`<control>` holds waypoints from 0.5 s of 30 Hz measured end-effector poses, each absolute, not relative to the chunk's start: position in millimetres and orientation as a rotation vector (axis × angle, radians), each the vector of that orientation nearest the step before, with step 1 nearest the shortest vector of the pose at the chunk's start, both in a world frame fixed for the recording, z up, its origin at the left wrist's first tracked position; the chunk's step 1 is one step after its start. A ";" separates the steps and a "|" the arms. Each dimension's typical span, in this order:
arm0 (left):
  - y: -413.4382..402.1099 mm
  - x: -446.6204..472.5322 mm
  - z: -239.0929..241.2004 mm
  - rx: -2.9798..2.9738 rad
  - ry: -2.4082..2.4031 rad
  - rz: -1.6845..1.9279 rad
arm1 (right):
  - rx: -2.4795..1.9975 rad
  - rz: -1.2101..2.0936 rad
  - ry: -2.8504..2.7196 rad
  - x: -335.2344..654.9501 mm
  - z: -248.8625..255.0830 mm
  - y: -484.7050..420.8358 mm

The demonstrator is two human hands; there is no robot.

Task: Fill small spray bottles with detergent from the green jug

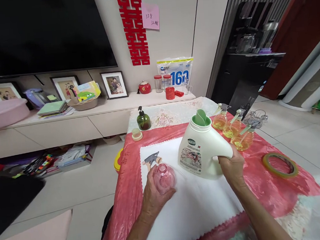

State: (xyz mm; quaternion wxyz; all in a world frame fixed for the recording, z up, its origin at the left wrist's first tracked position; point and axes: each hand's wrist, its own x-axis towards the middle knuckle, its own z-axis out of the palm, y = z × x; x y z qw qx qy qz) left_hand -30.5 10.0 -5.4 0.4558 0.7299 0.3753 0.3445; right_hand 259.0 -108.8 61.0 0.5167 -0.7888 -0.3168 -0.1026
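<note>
My left hand (153,196) is wrapped round a small pink see-through bottle (165,180) with an uncapped neck facing up. My right hand (234,165) grips the handle of a large pale detergent jug (199,150), which leans slightly to the left. The jug's cap is off and its green pour spout (201,118) shows in the mouth. Both are over a white scalloped mat (196,207). Behind the bottle lies a dark grey spray-trigger head (151,158), partly hidden. A pale round cap (137,134) sits at the table's far left, near a green pump bottle (143,119).
Several pump bottles of yellow liquid (230,130) stand at the table's right, with clear pump heads (256,120) beside them. A roll of tape (280,165) lies on the red table cover (268,188). Behind is a low cabinet (61,129) with photo frames and jars.
</note>
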 end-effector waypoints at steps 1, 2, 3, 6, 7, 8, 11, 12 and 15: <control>9.6 -30.3 -3.6 1.806 0.928 0.859 | -1.896 -0.245 -0.757 259.1 61.0 -108.8; 9.3 -30.0 -1.9 1.816 0.937 0.868 | -1.899 -0.241 -0.755 258.9 61.3 -108.7; 8.9 -29.8 -0.5 1.830 0.950 0.874 | -1.903 -0.235 -0.756 258.7 61.7 -108.5; 8.4 -29.6 0.8 1.858 0.983 0.873 | -1.916 -0.196 -0.782 257.2 62.7 -108.3; 8.6 -29.6 0.2 1.856 0.984 0.866 | -1.920 -0.179 -0.794 256.5 62.8 -108.7; 8.9 -29.6 -0.8 1.850 0.983 0.858 | -1.923 -0.164 -0.804 255.6 63.0 -109.5; 10.5 -28.9 -4.7 1.814 0.992 0.873 | -1.930 -0.141 -0.829 251.2 64.6 -116.3; 10.9 -28.5 -5.7 1.800 0.989 0.882 | -1.928 -0.140 -0.842 249.2 65.9 -120.2; 10.2 -26.9 -5.8 1.771 0.970 0.898 | -1.888 -0.201 -0.866 241.0 71.3 -136.0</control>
